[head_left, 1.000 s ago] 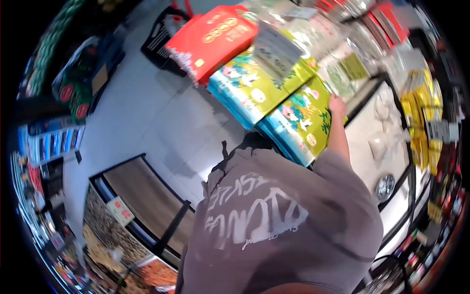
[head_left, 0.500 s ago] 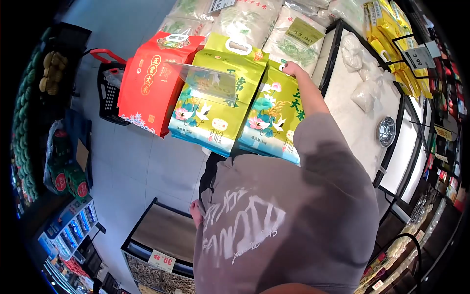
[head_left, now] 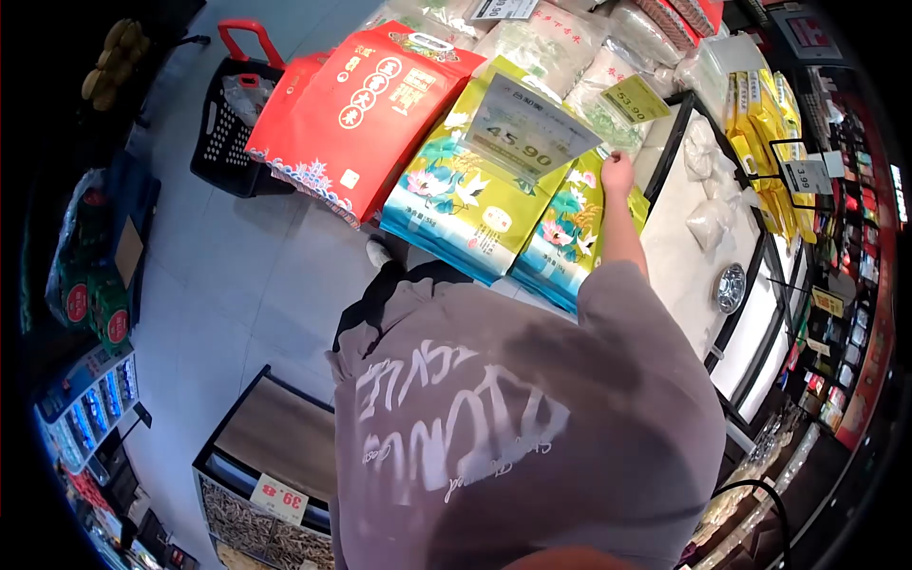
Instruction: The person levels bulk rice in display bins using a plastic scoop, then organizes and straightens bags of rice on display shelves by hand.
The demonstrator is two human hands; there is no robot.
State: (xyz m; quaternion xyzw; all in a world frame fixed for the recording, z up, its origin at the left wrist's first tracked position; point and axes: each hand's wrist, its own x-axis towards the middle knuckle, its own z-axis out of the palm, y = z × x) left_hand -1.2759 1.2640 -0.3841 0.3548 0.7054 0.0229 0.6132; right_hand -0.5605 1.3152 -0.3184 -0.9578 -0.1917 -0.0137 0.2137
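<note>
My right hand (head_left: 617, 173) is closed at the top edge of a green and blue rice bag (head_left: 568, 218) with a lotus picture. The fingertips are partly hidden. Beside it on the left lies a matching green rice bag (head_left: 475, 190). A clear price sign (head_left: 527, 128) reading 45.90 stands in front of both bags' upper parts. Further left is a red rice package (head_left: 366, 114) with a white handle. My left hand does not show; the grey-brown shirt fills the lower middle.
A black basket (head_left: 223, 133) with a red handle stands on the floor at the left. White rice bags (head_left: 546, 43) lie behind. At the right are a white grain bin (head_left: 679, 218) with a metal bowl (head_left: 730, 288) and yellow packets (head_left: 760, 152). A low display (head_left: 275, 427) stands lower left.
The view has turned and shifted. The price sign now faces me and covers more of the bags. My left hand, seen at the shirt's left edge half a second ago, has gone from view.
</note>
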